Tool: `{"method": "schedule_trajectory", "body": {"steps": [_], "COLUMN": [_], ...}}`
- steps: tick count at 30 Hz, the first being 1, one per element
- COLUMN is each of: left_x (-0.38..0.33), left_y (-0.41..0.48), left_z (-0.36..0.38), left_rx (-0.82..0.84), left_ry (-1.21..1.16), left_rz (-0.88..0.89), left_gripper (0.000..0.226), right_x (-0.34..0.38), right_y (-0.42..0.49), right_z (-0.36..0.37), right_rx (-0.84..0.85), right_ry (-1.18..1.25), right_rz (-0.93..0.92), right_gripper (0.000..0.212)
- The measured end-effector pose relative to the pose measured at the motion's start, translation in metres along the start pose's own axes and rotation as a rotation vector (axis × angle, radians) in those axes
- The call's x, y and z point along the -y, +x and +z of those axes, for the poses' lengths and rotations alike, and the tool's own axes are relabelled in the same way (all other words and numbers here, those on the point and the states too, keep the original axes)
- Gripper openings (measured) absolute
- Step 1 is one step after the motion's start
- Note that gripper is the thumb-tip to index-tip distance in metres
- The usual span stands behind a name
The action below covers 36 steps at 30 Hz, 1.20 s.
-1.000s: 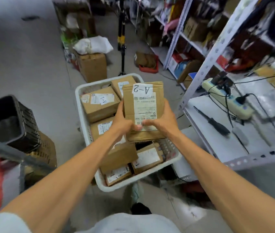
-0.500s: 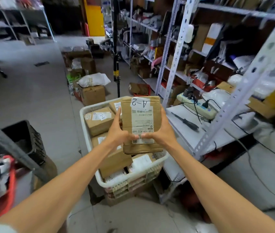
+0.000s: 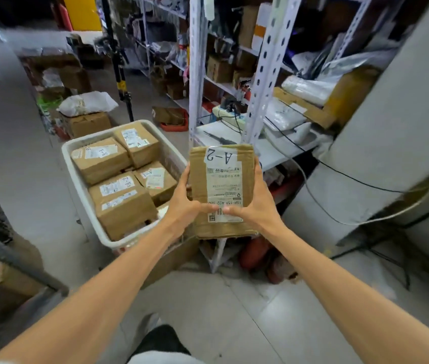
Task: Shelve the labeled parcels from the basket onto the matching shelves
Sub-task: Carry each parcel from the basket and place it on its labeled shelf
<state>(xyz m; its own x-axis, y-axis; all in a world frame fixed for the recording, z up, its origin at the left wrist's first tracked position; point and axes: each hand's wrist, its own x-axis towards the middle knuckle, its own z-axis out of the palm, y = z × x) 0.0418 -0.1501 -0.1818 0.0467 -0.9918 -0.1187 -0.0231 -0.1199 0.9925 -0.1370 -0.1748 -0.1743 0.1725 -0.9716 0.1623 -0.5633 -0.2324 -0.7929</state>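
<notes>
Left hand [image 3: 181,209] and right hand [image 3: 258,209] clasp the A-2 parcel [image 3: 223,185] by its sides, long axis near-to-far; basket [image 3: 78,185] left, shelf rack [image 3: 266,74] beyond-right, tier labels seemingly unreadable

The white shelf board [image 3: 279,158] shows bare room near its front edge (farther in lie a power strip [image 3: 224,113], a screwdriver [image 3: 218,137] and cables [image 3: 290,138]). Perforated uprights [image 3: 267,82] stand along that edge. The basket [image 3: 79,185], packed with parcels [image 3: 121,203], blocks the left; the floor [image 3: 234,311] below lies open.
</notes>
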Motion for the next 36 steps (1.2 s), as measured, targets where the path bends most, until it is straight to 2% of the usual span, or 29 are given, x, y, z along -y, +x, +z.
{"method": "schedule_trajectory", "body": {"steps": [7,11,21,24,29,36], "left_x": [-0.004,-0.015,-0.046,-0.044,-0.034,-0.013], "left_y": [0.018,0.028,-0.008,-0.037,-0.103,-0.218], "left_z": [0.098,0.158,0.321,0.358,0.396,0.395], "left_rx": [0.301,0.539,1.152,1.337,1.680,2.104], "left_ry": [0.044,0.046,0.104,0.146,0.141,0.176], "left_rz": [0.041,0.055,0.123,0.168,0.134,0.048], "left_gripper": [0.108,0.113,0.105,0.109,0.103,0.101], "right_x": [-0.043,-0.059,-0.068,-0.062,-0.039,0.020], "right_y": [-0.059,-0.089,-0.201,-0.243,-0.313,-0.394], "right_z": [-0.074,-0.120,-0.195,-0.199,-0.179,-0.114], "right_rx": [-0.258,-0.430,-0.989,-1.135,-1.438,-1.812], "right_ry": [-0.029,-0.033,-0.068,-0.091,-0.115,-0.170], "right_rz": [0.190,0.322,0.627,0.707,0.889,1.111], "right_gripper": [0.132,0.131,0.127,0.123,0.120,0.126]}}
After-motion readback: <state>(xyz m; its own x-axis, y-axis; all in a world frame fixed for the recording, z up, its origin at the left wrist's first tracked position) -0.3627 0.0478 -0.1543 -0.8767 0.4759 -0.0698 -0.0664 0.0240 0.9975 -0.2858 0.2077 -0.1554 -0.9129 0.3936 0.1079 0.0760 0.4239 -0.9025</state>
